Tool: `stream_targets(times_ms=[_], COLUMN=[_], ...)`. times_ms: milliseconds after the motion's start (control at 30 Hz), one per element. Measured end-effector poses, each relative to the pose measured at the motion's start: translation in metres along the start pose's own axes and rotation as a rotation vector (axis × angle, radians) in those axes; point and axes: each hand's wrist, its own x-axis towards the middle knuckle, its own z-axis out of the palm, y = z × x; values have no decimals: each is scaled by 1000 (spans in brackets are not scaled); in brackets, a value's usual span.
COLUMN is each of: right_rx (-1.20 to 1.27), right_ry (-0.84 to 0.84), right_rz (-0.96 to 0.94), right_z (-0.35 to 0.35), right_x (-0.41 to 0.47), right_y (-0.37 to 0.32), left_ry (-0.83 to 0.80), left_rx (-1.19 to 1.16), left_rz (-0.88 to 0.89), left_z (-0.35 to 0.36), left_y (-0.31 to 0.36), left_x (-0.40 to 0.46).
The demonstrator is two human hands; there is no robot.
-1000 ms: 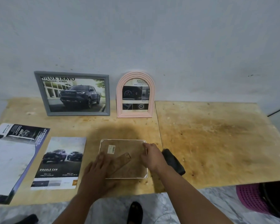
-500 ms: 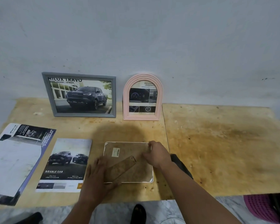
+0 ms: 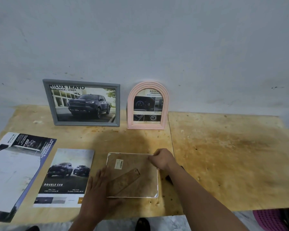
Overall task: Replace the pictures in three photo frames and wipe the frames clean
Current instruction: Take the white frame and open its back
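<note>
Left grip (image 3: 98, 194) released, flat on face-down frame (image 3: 132, 175); right grip (image 3: 162, 158) pinches its top corner. Leaflet (image 3: 65, 177) reads "DOUBLE CAB".

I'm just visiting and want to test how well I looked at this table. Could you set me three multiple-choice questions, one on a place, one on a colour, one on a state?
1. Where does the arched frame stand?
A. right of the grey frame, by the wall
B. on the brochure
C. at the table's front edge

2. What colour is the arched frame?
A. green
B. pink
C. black

3. How does the third frame lie?
A. upright
B. face down, back showing
C. on the floor

Answers:
1 A: the arched frame stands right of the grey frame.
2 B: its rim is pink.
3 B: the face-down frame shows its brown backing and folded stand, between the left hand and right hand.
</note>
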Motion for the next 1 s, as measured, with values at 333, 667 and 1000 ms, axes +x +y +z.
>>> stream_targets(times_ms=[333,667,1000], right_rx=[485,520,521], right_ry=[-120,-69,-120], right_rz=[87,76,37], right_z=[-7,-2,-5], right_x=[-1,-1,-5], right_y=[11,20,23], left_ry=[43,49,35], left_rx=[-16,-16,39], left_rz=[-54,-76,-96], left_z=[-6,-14,-10], left_y=[12,23,21], left_x=[1,-2,2])
